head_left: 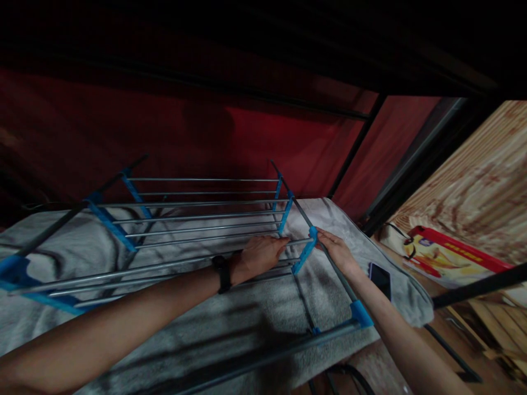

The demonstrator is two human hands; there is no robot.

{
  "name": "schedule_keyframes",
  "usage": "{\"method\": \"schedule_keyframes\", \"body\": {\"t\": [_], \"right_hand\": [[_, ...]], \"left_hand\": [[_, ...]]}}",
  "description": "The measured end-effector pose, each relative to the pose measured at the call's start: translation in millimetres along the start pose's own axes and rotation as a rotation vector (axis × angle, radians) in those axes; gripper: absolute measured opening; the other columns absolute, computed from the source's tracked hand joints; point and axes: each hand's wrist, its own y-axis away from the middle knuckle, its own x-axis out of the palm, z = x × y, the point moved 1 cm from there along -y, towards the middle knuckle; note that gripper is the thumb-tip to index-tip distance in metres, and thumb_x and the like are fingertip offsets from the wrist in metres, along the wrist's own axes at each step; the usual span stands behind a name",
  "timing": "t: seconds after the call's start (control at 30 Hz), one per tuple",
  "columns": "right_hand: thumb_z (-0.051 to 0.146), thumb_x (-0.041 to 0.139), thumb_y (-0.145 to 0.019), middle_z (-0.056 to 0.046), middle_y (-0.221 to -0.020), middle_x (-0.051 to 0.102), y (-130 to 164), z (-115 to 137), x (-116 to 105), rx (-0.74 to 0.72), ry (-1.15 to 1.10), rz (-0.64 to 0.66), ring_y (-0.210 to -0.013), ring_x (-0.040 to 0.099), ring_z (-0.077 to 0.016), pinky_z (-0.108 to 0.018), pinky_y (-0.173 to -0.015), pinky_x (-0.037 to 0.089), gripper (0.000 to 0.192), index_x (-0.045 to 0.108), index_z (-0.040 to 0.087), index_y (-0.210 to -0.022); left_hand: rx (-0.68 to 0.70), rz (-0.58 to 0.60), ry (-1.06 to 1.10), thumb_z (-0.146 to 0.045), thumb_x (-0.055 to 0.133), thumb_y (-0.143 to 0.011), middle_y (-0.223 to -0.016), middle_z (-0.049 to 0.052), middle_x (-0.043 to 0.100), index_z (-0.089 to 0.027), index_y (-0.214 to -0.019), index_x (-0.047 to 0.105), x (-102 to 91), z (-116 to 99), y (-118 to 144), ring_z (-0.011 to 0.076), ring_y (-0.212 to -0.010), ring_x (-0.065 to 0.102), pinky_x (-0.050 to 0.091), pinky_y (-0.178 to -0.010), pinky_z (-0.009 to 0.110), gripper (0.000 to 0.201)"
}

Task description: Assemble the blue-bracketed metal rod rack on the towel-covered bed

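Note:
A metal rack (197, 216) with silver rods and blue plastic joints lies on a grey blanket (247, 323). My left hand (261, 253), with a black watch on the wrist, rests on the rods near the rack's right end, its fingers curled over one rod. My right hand (335, 248) holds the dark side tube just right of a blue joint (307, 249). The two hands sit either side of that joint.
A dark phone (379, 278) lies on the blanket by my right forearm. A red wall is behind. Black bed-frame bars run at right. A red and yellow packet (444, 257) lies on wooden slats at far right.

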Motion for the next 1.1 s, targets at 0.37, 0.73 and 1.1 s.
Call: {"method": "schedule_keyframes", "body": {"t": [0.37,0.73,1.1], "right_hand": [[0.058,0.074,-0.074,-0.002,-0.106,0.077,1.7,-1.6,0.8,-0.035,0.041,0.012,-0.103,0.069,-0.0242,-0.042,-0.105,0.051,0.045,0.077,0.024,-0.104],[0.060,0.056,-0.084,-0.013,-0.146,0.052,-5.6,12.7,-15.3,-0.488,0.809,0.041,-0.130,0.053,-0.0374,-0.057,-0.112,0.040,0.071,0.047,0.025,-0.145],[0.049,0.043,-0.095,-0.007,-0.131,0.067,-22.3,-12.2,21.8,-0.778,1.171,0.552,-0.123,0.061,-0.0318,-0.059,-0.112,0.041,0.047,0.061,0.028,-0.133]], "left_hand": [[0.010,-0.016,-0.068,-0.027,0.040,-0.100,-0.104,0.007,0.076,-0.027,-0.116,0.065,0.4,0.1,-6.4,0.0276,-0.096,0.072,0.053,-0.081,0.037,0.030],[0.110,0.000,-0.094,-0.025,0.045,-0.096,-0.104,0.009,0.073,-0.021,-0.111,0.060,-1.9,4.7,2.1,0.0268,-0.093,0.070,0.052,-0.069,0.036,0.022],[0.149,-0.026,-0.152,-0.023,0.053,-0.093,-0.111,0.012,0.070,-0.015,-0.116,0.059,0.7,21.5,14.7,0.0267,-0.101,0.067,0.052,-0.078,0.038,0.025]]}}
